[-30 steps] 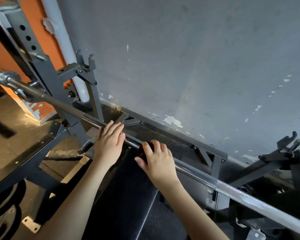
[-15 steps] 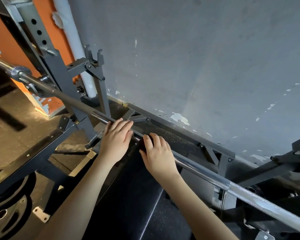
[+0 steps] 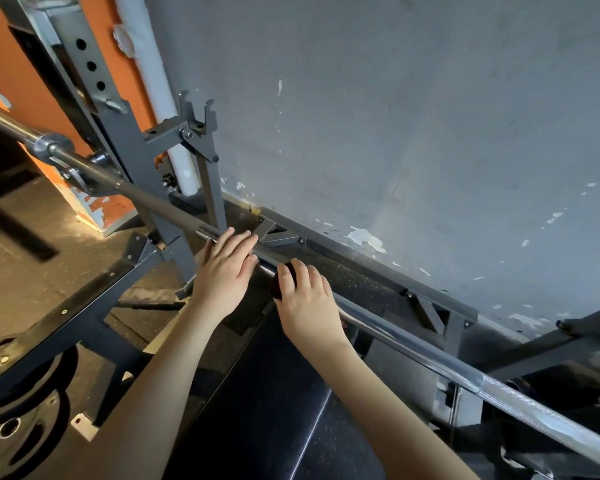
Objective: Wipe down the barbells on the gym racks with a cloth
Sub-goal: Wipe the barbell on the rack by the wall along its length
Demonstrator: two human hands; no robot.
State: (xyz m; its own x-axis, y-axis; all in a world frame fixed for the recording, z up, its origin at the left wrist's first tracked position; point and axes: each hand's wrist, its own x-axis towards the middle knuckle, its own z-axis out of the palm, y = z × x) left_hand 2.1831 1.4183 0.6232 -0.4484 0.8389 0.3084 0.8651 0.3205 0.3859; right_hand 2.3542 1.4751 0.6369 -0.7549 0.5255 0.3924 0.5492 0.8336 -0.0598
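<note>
A long steel barbell (image 3: 413, 344) runs diagonally from upper left to lower right across the grey bench rack (image 3: 136, 157). My left hand (image 3: 224, 271) lies on the bar with its fingers straight over it. Just to its right, my right hand (image 3: 303, 304) grips a dark red cloth (image 3: 281, 282) wrapped around the bar; most of the cloth is hidden under the fingers. The two hands are almost touching.
A black padded bench (image 3: 257, 410) lies below my arms. Black weight plates (image 3: 21, 420) sit at lower left. A grey wall (image 3: 395, 133) stands close behind the bar. A second rack upright (image 3: 568, 337) is at right, with a white pipe (image 3: 160, 98) and orange wall at upper left.
The view has drifted so the rack and bar sit further right in frame. Both hands have stayed on the bar, and the right hand with the cloth has closed up toward the left hand.
</note>
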